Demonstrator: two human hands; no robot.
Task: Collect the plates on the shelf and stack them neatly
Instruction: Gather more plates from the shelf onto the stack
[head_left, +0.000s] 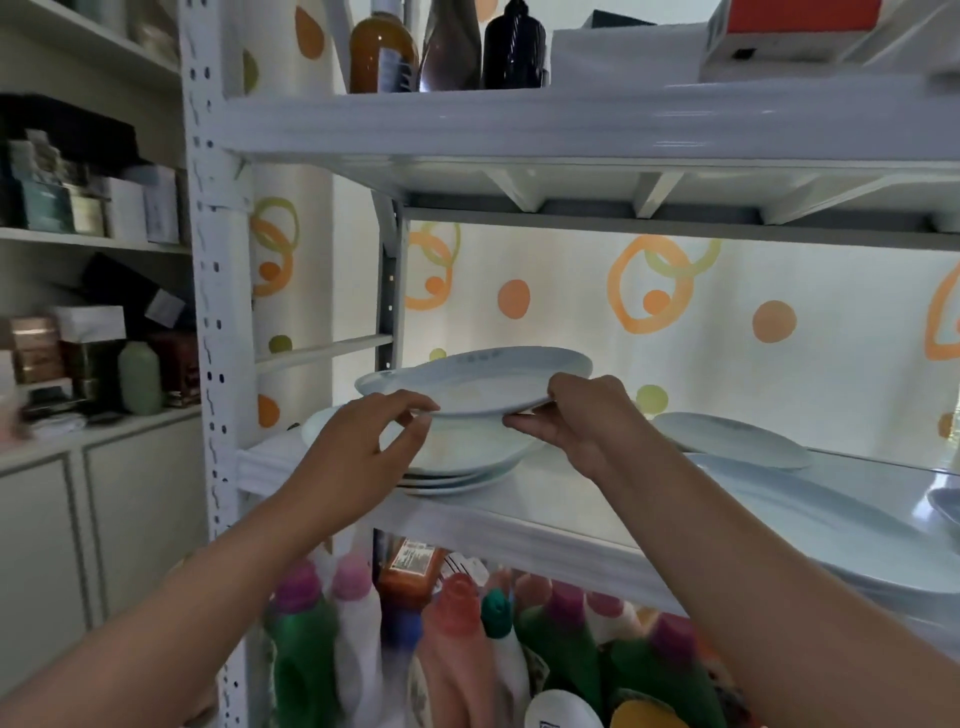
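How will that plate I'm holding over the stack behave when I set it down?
The held plate looks glazed and rigid, so probably slippery and breakable. Both hands, left hand and right hand, pinch only its near rim, so it may tip. It should nest on the stack.

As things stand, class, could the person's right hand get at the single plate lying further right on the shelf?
Probably not yet: the right hand shares a grip on the raised plate with the left hand. The single plate lies uncovered on the shelf, nothing blocking it.

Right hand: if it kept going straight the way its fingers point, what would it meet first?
The right hand points left under the held plate. It would probably meet the left hand's fingertips first, just above the stack of plates; depth is unclear.
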